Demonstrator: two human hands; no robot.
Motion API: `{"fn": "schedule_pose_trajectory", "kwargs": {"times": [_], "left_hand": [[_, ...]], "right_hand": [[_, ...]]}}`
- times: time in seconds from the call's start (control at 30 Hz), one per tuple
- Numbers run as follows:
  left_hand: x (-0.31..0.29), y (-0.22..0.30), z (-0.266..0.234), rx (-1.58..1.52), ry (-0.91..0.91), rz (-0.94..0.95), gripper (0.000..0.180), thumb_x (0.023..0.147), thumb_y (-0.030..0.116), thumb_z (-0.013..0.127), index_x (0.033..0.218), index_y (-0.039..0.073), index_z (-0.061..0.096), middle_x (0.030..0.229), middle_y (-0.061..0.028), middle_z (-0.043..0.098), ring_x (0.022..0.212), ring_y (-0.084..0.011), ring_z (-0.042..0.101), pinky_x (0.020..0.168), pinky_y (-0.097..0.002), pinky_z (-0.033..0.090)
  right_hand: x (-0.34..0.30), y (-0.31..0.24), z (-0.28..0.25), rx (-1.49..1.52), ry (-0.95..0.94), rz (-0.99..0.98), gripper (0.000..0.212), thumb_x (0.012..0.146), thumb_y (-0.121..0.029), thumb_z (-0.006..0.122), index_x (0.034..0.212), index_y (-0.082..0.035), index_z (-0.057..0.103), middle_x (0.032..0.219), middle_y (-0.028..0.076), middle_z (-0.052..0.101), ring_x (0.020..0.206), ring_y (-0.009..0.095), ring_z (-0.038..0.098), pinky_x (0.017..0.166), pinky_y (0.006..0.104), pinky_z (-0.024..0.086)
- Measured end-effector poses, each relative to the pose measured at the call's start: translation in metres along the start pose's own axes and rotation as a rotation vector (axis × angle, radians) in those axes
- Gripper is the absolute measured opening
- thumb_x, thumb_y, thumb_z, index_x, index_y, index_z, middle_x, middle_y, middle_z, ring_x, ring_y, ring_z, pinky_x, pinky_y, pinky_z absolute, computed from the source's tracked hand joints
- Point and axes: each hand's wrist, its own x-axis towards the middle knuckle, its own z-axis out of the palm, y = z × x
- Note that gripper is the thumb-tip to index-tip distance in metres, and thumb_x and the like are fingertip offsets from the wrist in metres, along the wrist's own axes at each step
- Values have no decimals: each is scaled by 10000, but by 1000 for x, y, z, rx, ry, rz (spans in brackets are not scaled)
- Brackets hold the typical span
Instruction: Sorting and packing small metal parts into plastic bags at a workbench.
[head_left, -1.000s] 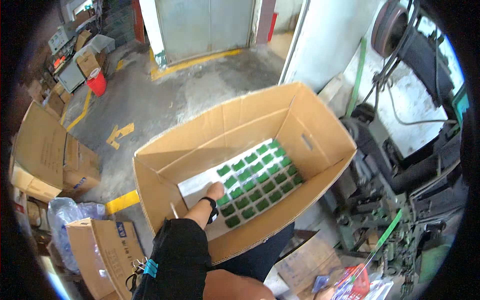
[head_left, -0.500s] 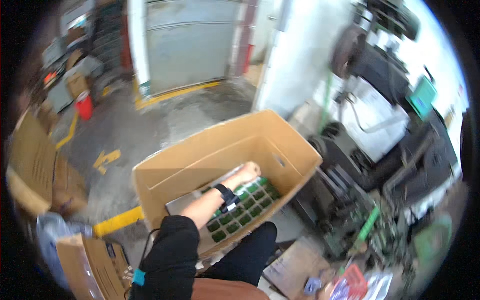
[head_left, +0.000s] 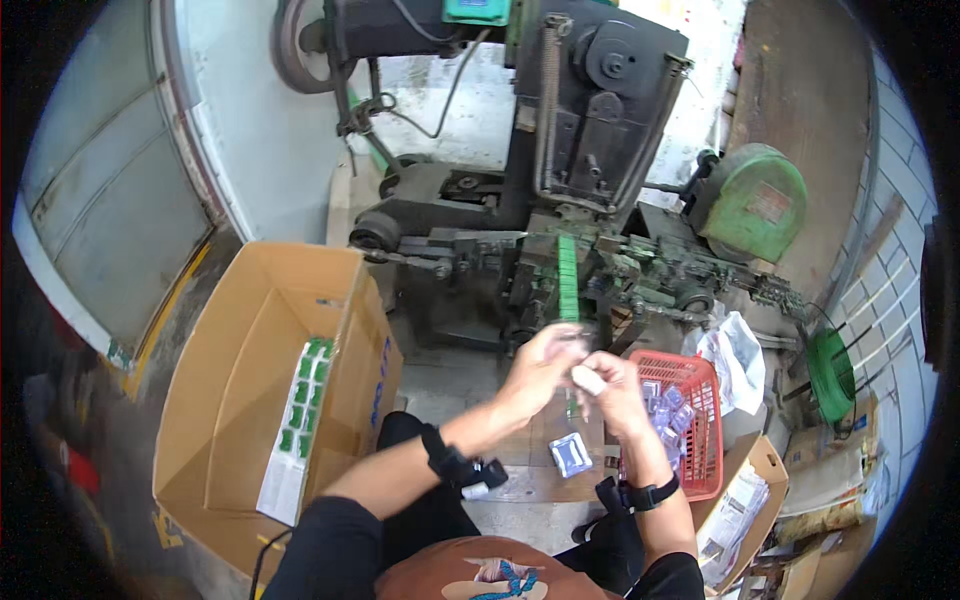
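Note:
Over a small wooden bench (head_left: 510, 450), in front of a dark machine, my two hands are close together. My left hand (head_left: 542, 368) has bent fingers, smeared by motion. My right hand (head_left: 618, 398) is curled beside it, with a white patch, perhaps a finger cover, at its thumb side. Whatever is between the fingers is too blurred to make out. Beyond the hands, a strip of green pieces (head_left: 568, 275) runs down the machine's track. A small blue-and-white square packet (head_left: 571, 455) lies on the bench below them.
A tall cardboard carton (head_left: 215, 400) at left holds green pieces (head_left: 302, 405) in rows. To the right, a red basket (head_left: 712, 440) contains purple-tinted clear packs, near a white plastic bag (head_left: 738, 362) and a carton of papers (head_left: 775, 470). The machine (head_left: 600, 110) fills the far side.
My view has swung right from the carton to the machine. My left hand has left the green pieces inside the carton and is now beside my right hand above the bench.

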Motion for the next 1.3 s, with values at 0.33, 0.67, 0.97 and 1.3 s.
{"fn": "schedule_pose_trajectory", "kwargs": {"times": [0.33,0.67,0.97,1.3], "left_hand": [[-73,-151,-56,-320,290,-696,477,966,448,330,1189,41,440,886,-124,587,770,-241,600,686,-398,509],[-67,-139,11,-502,76,-625,565,940,541,319,1170,43,455,988,-158,567,988,-305,591,826,-451,495],[-64,-145,13,-502,163,-535,526,957,508,297,1168,53,454,1038,-157,584,929,-300,620,799,-462,517],[-46,-139,-1,-334,146,-715,429,953,453,366,1128,80,486,1018,-111,609,893,-244,636,675,-464,562]], "right_hand": [[132,48,-70,-1228,100,-207,647,690,96,485,1273,-182,447,1008,215,538,941,421,561,814,465,461],[17,68,-63,-921,-99,-2,234,722,70,502,907,-4,625,868,163,621,855,280,618,766,327,472],[-28,83,-43,-529,1,69,141,814,4,593,942,41,641,774,26,640,711,96,564,636,251,467],[-71,59,-7,-1075,139,-19,274,691,9,543,925,-72,661,912,165,622,831,363,619,713,416,491]]}}
